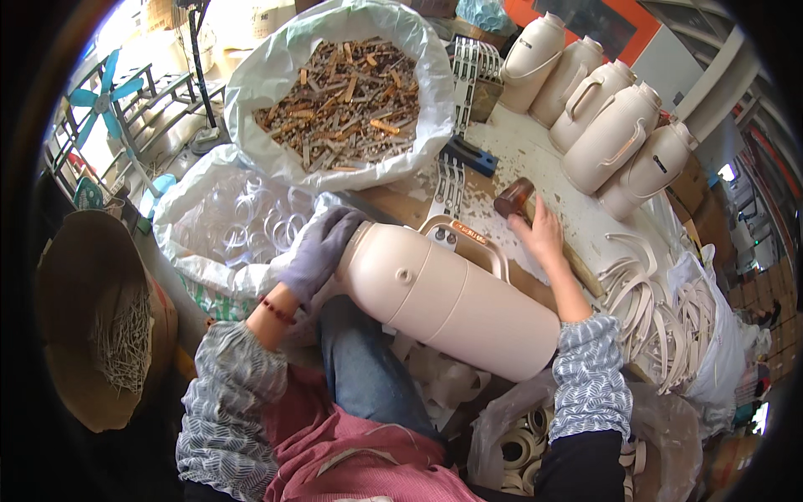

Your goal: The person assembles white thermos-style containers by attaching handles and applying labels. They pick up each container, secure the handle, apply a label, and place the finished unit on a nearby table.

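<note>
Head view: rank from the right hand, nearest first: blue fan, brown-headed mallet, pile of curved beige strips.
From the right hand:
1. Brown-headed mallet: right at the fingers, its head just to their left.
2. Pile of curved beige strips: to the right of the hand, lower in the view.
3. Blue fan: far off at the upper left, clearly last.
</note>
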The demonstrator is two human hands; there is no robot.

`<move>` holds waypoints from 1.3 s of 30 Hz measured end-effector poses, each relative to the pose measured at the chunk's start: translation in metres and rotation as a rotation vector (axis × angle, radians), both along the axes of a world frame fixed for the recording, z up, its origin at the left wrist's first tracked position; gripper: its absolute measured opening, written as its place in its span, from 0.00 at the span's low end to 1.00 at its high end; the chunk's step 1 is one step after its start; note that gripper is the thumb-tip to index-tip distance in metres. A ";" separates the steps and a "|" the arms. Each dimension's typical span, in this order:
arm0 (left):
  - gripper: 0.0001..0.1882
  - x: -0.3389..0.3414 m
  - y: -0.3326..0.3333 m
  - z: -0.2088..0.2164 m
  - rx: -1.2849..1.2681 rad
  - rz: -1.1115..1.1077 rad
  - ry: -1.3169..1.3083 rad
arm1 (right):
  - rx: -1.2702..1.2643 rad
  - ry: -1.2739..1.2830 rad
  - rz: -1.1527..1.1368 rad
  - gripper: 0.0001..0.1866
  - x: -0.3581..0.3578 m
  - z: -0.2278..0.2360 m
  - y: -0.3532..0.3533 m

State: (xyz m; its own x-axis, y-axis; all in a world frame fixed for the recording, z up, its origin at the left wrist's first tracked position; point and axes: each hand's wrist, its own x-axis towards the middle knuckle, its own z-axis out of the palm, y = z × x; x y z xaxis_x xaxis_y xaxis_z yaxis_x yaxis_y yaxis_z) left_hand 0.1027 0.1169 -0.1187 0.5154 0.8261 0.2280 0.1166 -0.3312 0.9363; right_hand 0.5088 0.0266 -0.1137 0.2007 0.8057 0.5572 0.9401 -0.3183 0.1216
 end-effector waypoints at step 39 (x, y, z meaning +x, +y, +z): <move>0.26 -0.096 0.019 -0.070 -0.182 0.107 0.142 | -0.772 1.097 -1.022 0.36 -0.031 -0.258 -0.507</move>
State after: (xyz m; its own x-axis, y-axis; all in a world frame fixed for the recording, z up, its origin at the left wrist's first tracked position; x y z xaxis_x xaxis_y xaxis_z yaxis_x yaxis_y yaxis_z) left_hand 0.0064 0.1362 -0.1889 0.4389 0.8985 0.0024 0.2767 -0.1377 0.9510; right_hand 0.4783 -0.4805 -0.3713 0.7739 0.1083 -0.6240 0.1418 -0.9899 0.0041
